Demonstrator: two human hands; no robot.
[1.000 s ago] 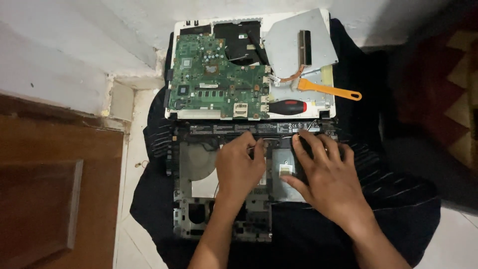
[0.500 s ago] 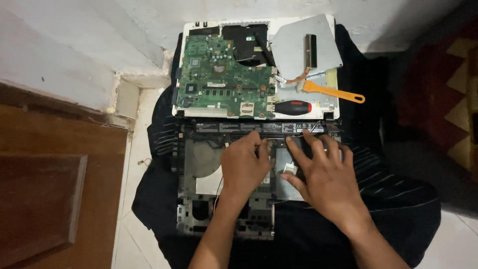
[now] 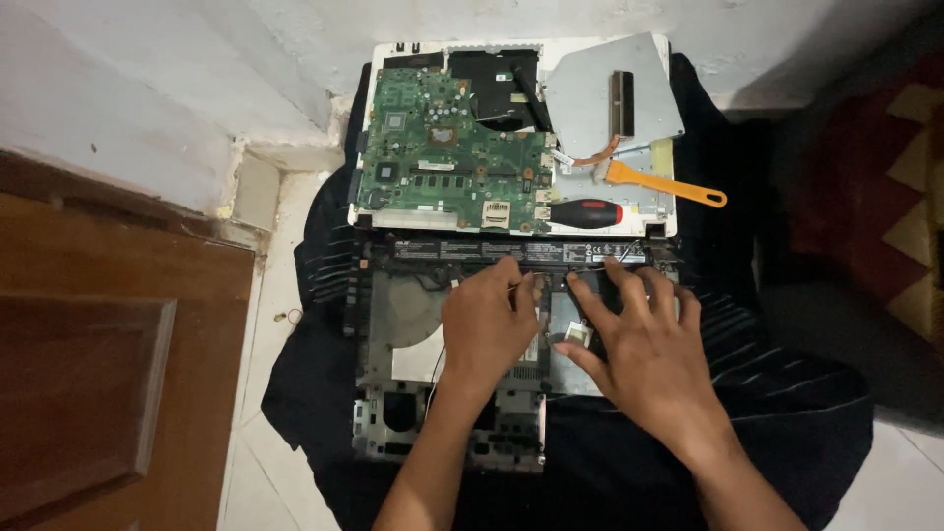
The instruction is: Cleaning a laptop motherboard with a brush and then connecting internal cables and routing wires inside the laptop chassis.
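Note:
An opened laptop base (image 3: 393,324) lies on a dark striped cloth in front of me. My left hand (image 3: 487,324) rests on its middle, fingertips bent down near the long black battery bar (image 3: 462,249) at the far edge. My right hand (image 3: 644,339) lies flat beside it, fingers spread over the right part of the base, the thumb touching a small white connector (image 3: 577,334). Neither hand visibly grips anything. What lies under the palms is hidden.
Beyond the base lies a white cover (image 3: 388,211) carrying a green circuit board (image 3: 447,162), a silver drive (image 3: 610,93), a red-and-black screwdriver (image 3: 585,212) and an orange plastic pry tool (image 3: 669,184). A wooden door (image 3: 108,364) is at left, a patterned rug (image 3: 910,197) at right.
Both hands have stayed on the laptop base with only slight finger shifts. The view has shifted a little.

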